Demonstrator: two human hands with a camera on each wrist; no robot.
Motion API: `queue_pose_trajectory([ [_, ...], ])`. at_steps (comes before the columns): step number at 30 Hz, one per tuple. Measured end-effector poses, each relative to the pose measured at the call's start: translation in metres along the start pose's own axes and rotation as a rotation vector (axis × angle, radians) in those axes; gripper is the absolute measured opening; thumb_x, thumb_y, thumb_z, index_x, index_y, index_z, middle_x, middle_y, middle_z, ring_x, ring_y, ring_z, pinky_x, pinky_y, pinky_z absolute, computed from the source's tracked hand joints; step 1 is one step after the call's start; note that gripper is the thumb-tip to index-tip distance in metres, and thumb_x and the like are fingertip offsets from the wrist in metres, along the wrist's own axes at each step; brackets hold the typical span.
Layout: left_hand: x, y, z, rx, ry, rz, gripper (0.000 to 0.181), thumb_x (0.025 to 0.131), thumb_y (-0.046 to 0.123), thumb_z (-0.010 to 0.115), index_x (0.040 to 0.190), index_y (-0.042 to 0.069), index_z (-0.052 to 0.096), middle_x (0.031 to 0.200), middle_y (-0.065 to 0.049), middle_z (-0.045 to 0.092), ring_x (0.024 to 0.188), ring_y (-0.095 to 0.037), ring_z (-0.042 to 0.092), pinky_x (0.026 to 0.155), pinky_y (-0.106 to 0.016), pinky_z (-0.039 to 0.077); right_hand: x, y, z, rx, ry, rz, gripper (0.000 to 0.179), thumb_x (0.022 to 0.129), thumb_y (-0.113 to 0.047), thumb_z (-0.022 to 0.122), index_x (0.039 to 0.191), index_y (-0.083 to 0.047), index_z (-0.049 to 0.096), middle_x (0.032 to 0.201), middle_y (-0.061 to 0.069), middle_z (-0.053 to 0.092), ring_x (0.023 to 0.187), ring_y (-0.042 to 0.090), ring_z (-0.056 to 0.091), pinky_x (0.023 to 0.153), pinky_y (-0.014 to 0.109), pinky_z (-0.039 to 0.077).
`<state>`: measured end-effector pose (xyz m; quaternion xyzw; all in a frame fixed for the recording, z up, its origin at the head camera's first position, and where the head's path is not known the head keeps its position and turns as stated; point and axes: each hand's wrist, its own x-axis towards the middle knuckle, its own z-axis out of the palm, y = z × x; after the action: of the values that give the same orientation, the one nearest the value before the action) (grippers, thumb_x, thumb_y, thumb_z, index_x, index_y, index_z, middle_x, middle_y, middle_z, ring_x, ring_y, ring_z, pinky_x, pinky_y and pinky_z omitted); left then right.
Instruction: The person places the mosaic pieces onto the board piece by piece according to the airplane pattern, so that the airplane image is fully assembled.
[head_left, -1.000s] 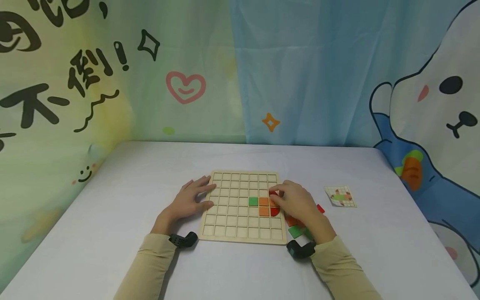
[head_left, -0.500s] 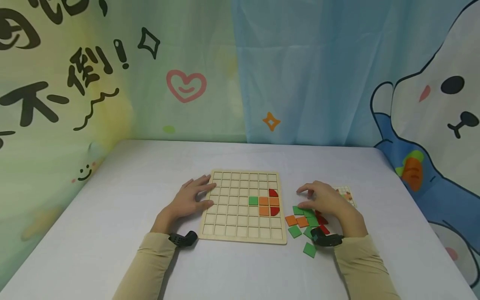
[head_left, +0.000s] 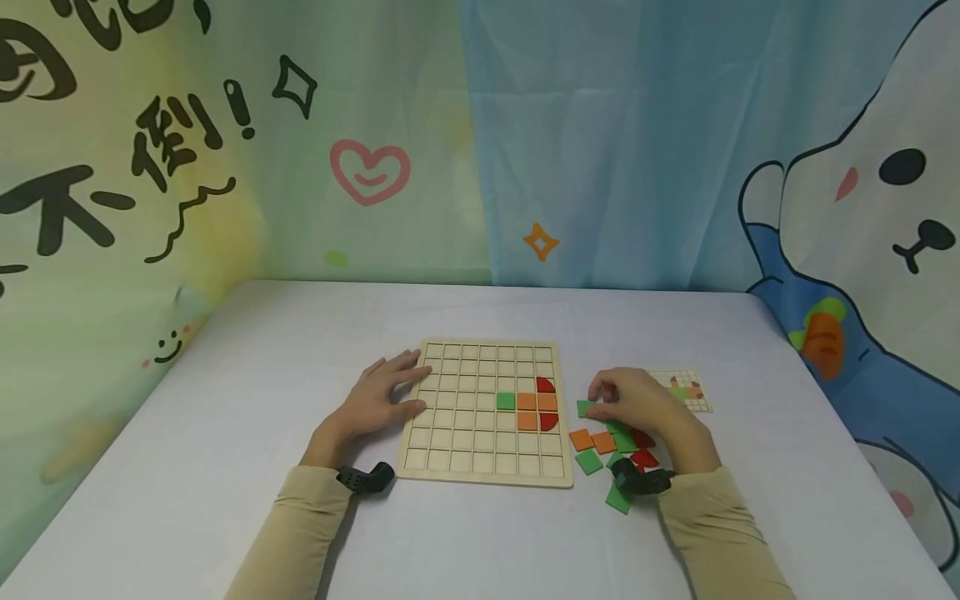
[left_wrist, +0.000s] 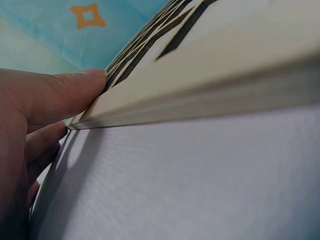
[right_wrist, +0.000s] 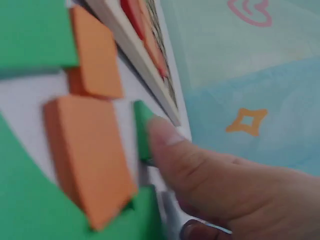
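The left hand (head_left: pixel 381 398) lies at the left edge of a wooden grid board (head_left: pixel 457 437), its fingers spread and fairly straight. In the left wrist view its thumb (left_wrist: pixel 75 92) touches the board's edge. On the board's right side sit one green tile (head_left: pixel 506 402), several orange tiles (head_left: pixel 527 402) and two rounded red tiles (head_left: pixel 548 422). To the right of the board, the right hand (head_left: pixel 641 404) pinches a green square tile (head_left: pixel 583 408). The right wrist view shows the thumb against that tile (right_wrist: pixel 142 130); the fingers behind are partly hidden.
Loose green, orange (head_left: pixel 581 440) and red tiles (head_left: pixel 643 459) lie beside the board, partly under the right hand and wrist. A pattern card (head_left: pixel 686 390) lies behind the right hand. A printed curtain (head_left: pixel 600 167) hangs beyond the white table (head_left: pixel 315 321).
The right hand has left the red tile on the board, moved right to the loose tiles, and shifted a green tile slightly left and away. The left hand has stayed put.
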<state>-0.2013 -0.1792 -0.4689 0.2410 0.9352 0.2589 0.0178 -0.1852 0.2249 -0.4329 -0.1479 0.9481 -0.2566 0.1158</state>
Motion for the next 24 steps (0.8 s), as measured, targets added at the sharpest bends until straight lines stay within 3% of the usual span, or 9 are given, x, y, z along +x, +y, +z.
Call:
queue_pose_trajectory([
  [5,-0.0001,-0.0001,0.0004,0.003,-0.002,-0.006,0.061,0.086,0.039,0.065,0.139,0.014,0.05,0.154,-0.011,0.033,0.144,-0.029,0.026,0.12,-0.049,0.012,0.005,-0.0032,0.0058,-0.007,0.013,0.017,0.021,0.084,-0.029,0.072,0.095,-0.013,0.065,0.078,-0.001,0.056,0.072,0.014,0.048,0.063,0.026,0.04],
  [12,0.0001,0.0004,-0.0015,-0.016,-0.004,0.012,0.061,0.086,0.039,0.064,0.139,0.013,0.049,0.154,-0.011,0.033,0.144,-0.029,0.026,0.12,-0.049,0.012,0.0055,-0.0061,0.0057,-0.03,-0.02,0.059,0.032,0.078,-0.031,0.078,0.102,-0.015,0.064,0.09,0.002,0.059,0.082,0.017,0.052,0.073,0.034,0.048],
  [24,-0.001,0.001,-0.0027,-0.031,-0.011,0.02,0.062,0.085,0.039,0.065,0.139,0.013,0.05,0.154,-0.011,0.033,0.144,-0.028,0.026,0.12,-0.049,0.012,0.0075,-0.0105,0.0073,-0.048,0.028,0.002,0.028,0.081,-0.025,0.076,0.103,-0.011,0.068,0.09,0.003,0.062,0.082,0.017,0.053,0.075,0.035,0.049],
])
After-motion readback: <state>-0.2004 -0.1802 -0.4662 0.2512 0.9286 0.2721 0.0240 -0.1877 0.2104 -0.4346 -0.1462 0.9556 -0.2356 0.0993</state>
